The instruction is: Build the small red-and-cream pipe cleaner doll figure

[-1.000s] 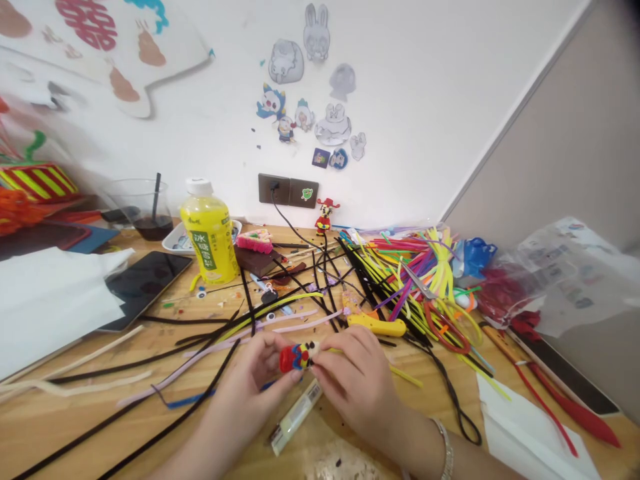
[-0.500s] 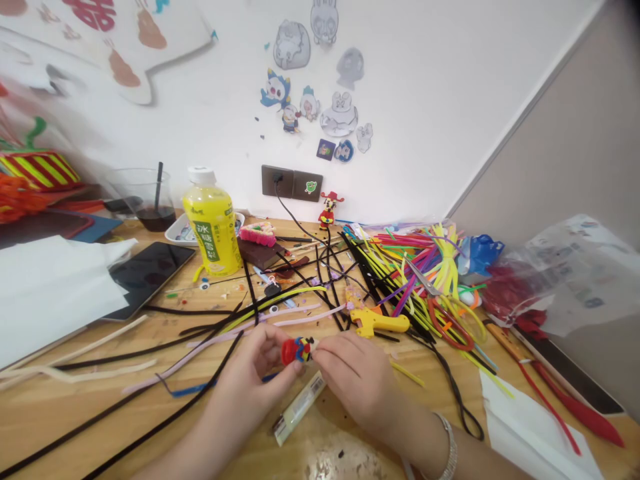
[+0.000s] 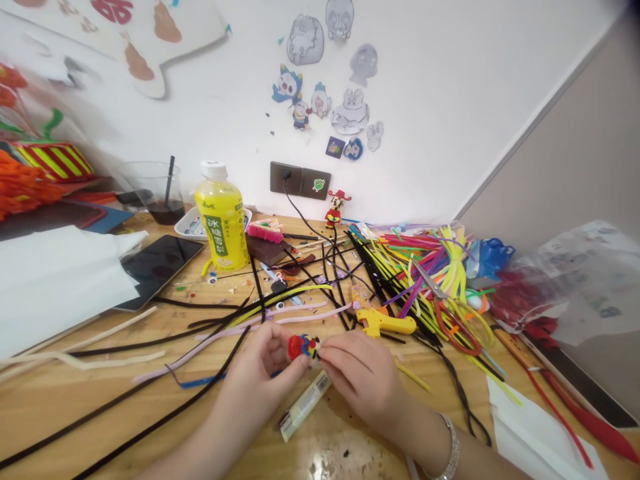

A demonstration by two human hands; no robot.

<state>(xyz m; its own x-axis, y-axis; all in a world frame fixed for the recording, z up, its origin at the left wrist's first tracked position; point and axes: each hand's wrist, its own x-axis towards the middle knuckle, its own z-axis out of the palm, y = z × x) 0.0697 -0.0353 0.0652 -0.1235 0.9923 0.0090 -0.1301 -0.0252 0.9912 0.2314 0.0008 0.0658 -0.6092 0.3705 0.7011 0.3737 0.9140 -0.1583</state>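
Observation:
Between my two hands lies a small figurine [image 3: 303,347] in red, blue, yellow and black, tipped on its side. My left hand [image 3: 270,363] is closed around its red end, thumb along the near side. The fingertips of my right hand [image 3: 363,370] pinch its other end; what exactly they grip there is hidden behind them. Below the figurine, a pale flat packet [image 3: 304,405] with a printed label rests on the wooden table [image 3: 240,440]. Just beyond my right hand is a yellow glue gun [image 3: 385,322].
Colourful pipe cleaners [image 3: 415,267] are heaped at the right, with orange-handled scissors [image 3: 457,330] on top. A yellow drink bottle [image 3: 220,223], a tablet [image 3: 163,267] and a plastic cup [image 3: 163,200] stand or lie at left. A similar red-hatted figurine [image 3: 336,208] stands by the wall.
The whole view has shifted slightly, so things appear a little farther right. Both hands keep the same hold on the figurine.

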